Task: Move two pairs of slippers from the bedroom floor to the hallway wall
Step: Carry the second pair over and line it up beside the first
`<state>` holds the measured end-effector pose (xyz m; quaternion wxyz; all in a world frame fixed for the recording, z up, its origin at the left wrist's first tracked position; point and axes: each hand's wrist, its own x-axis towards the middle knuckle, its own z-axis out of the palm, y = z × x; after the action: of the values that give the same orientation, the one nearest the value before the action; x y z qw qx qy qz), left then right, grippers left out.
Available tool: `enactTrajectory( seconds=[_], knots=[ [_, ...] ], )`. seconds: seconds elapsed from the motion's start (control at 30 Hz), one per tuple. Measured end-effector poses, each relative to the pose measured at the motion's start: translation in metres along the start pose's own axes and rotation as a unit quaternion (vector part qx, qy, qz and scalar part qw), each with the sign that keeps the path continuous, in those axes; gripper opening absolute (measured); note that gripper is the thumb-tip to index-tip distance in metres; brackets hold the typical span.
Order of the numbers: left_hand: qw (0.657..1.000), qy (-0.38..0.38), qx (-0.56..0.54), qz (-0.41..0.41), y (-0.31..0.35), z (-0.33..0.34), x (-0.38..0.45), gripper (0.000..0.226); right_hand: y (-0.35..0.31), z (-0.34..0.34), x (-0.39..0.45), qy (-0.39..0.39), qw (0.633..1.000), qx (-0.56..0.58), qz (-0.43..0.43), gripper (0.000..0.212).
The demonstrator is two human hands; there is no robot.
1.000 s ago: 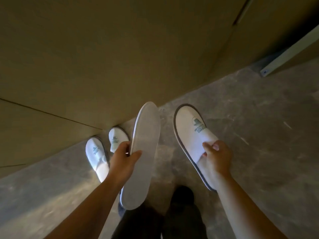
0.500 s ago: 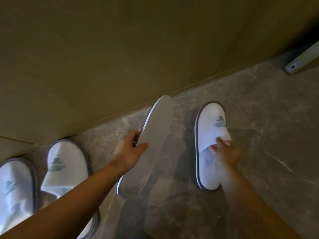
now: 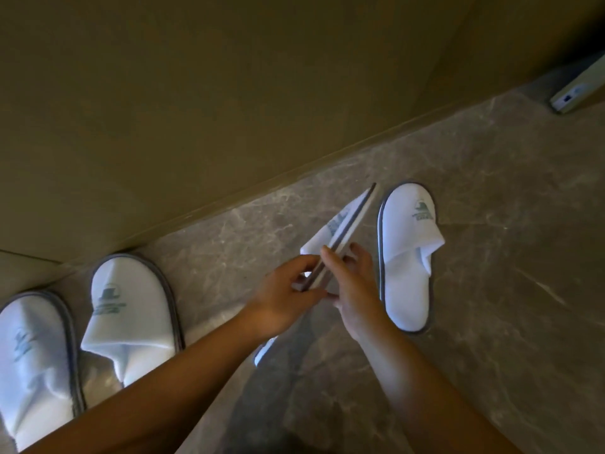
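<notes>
Comparing with half-second-earlier view: right slipper [image 3: 407, 257] released, now flat on floor [image 3: 491, 257], toe near hallway wall [image 3: 229, 109]. Right hand [image 3: 355, 286] brought over to held slipper [image 3: 340, 237], edge-on and tilted above floor; both hands pinched on its middle, left hand [image 3: 284, 299] from other side. First pair [image 3: 82, 339] parked at left, toes to wall. Judged: three of four placed, last about to be set beside its mate. Containers: none seen.

Left hand [image 3: 284, 298] and right hand [image 3: 355, 290] together, fingers pinched closed.
</notes>
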<state>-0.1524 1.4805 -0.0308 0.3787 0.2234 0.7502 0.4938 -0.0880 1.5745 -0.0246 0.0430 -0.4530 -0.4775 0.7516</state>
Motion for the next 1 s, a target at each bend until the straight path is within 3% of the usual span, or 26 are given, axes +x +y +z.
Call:
enactTrajectory(
  seconds=[0.07, 0.13, 0.2, 0.3, 0.4, 0.5, 0.57, 0.63, 0.73, 0.83, 0.97, 1.0],
  knots=[
    [1.000, -0.021, 0.015, 0.000, 0.001, -0.004, -0.006, 0.053, 0.000, -0.001, -0.001, 0.022, 1.000, 0.013, -0.019, 0.038],
    [1.000, -0.017, 0.013, 0.002, -0.001, -0.010, -0.012, 0.046, -0.001, -0.005, 0.000, 0.060, 0.993, -0.063, -0.075, 0.011],
    [0.999, 0.043, -0.006, 0.006, -0.003, -0.018, -0.021, 0.039, -0.003, -0.008, 0.004, 0.089, 0.981, -0.142, -0.101, 0.006],
    [0.980, 0.199, 0.017, 0.023, -0.012, -0.035, -0.034, 0.032, -0.006, -0.007, 0.013, 0.099, 0.973, -0.173, -0.114, 0.018],
    [0.965, 0.257, -0.022, -0.046, -0.022, -0.050, -0.038, 0.030, -0.004, 0.003, 0.015, 0.081, 0.972, -0.181, -0.124, 0.016],
    [0.953, 0.195, -0.163, -0.163, -0.029, -0.058, -0.037, 0.042, 0.004, 0.022, 0.008, 0.036, 0.986, -0.140, -0.085, 0.013],
    [0.937, 0.133, -0.256, -0.198, -0.033, -0.060, -0.037, 0.038, 0.010, 0.031, 0.004, 0.005, 0.989, -0.129, -0.073, 0.017],
    [0.924, 0.128, -0.293, -0.208, -0.038, -0.062, -0.037, 0.037, 0.015, 0.036, 0.001, -0.021, 0.992, -0.114, -0.053, 0.018],
    [0.918, 0.179, -0.283, -0.212, -0.043, -0.064, -0.032, 0.033, 0.022, 0.030, -0.005, -0.058, 0.994, -0.094, 0.004, 0.010],
    [0.919, 0.191, -0.288, -0.191, -0.044, -0.060, -0.022, 0.028, 0.035, 0.018, -0.014, -0.075, 0.976, -0.201, 0.024, 0.004],
    [0.949, 0.130, -0.237, -0.163, -0.049, -0.046, -0.003, 0.013, 0.040, 0.001, 0.000, 0.014, 0.965, -0.260, -0.024, 0.006],
    [0.957, 0.126, -0.200, -0.167, -0.052, -0.043, 0.002, 0.020, 0.039, -0.005, 0.008, 0.033, 0.957, -0.287, -0.038, 0.010]
  ],
)
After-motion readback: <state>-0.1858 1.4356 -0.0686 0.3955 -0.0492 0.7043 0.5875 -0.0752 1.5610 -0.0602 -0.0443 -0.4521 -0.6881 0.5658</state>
